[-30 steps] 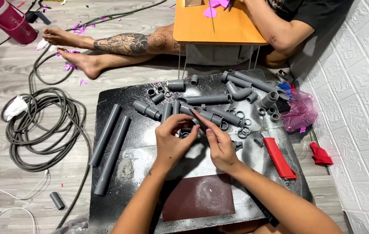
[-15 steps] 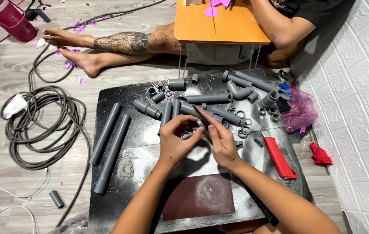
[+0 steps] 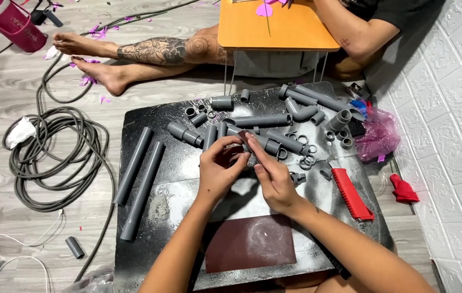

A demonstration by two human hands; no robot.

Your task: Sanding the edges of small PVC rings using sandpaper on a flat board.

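Your left hand (image 3: 217, 171) pinches a small grey ring (image 3: 235, 154) over the black board (image 3: 149, 116), just before the grey pipe pieces (image 3: 263, 120), while your right hand (image 3: 271, 176) presses a reddish-brown strip (image 3: 248, 142) against it.

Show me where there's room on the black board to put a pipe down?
Free: the dusty strip between the two long pipes and the sandpaper sheet. Crowded: the far half, packed with pipe fittings, around both hands and the red tool.
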